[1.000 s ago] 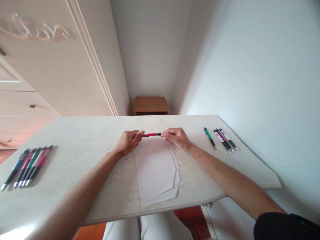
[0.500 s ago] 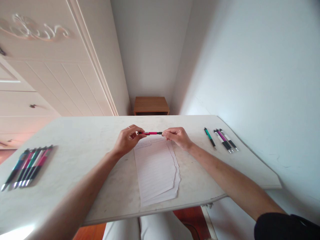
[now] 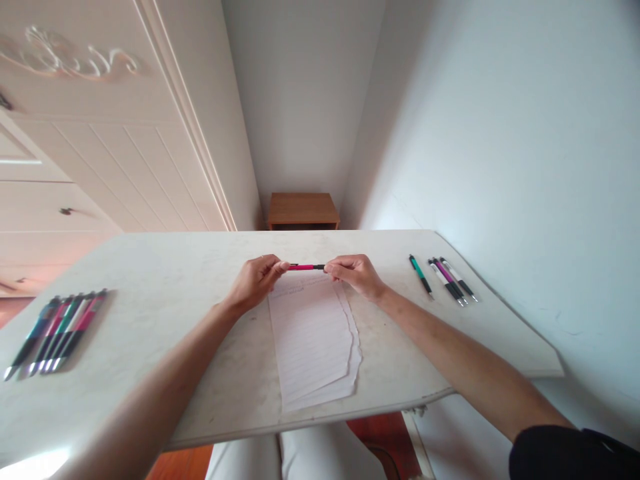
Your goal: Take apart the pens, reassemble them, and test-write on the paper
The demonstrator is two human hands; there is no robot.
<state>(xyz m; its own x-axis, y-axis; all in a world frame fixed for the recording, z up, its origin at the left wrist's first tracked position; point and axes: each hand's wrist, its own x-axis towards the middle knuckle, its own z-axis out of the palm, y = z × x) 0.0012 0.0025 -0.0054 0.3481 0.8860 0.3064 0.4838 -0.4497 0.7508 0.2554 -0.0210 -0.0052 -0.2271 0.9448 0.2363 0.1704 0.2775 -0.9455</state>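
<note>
A pink pen [image 3: 302, 267] with a black grip lies level between my two hands, above the top edge of the paper. My left hand [image 3: 259, 279] pinches its left end, where a dark clip shows by the thumb. With thumb and fingers closed, my right hand [image 3: 356, 273] holds the black grip end, and the tip is hidden in the fingers. Beneath them, torn-edged lined sheets of paper [image 3: 315, 347] lie on the table, with some handwriting near the top.
On the white table [image 3: 200, 373], several pens [image 3: 65, 327] lie in a row at the left. At the right are a green pen [image 3: 421, 275] and a small group of white and purple pens [image 3: 447, 279]. A wall borders the right side; a wooden stand [image 3: 303, 208] is beyond the far edge.
My left hand has turned on the pen; its thumb now lies along the barrel, and the pen's clip has rotated to the upper side. The right hand stays in place.
</note>
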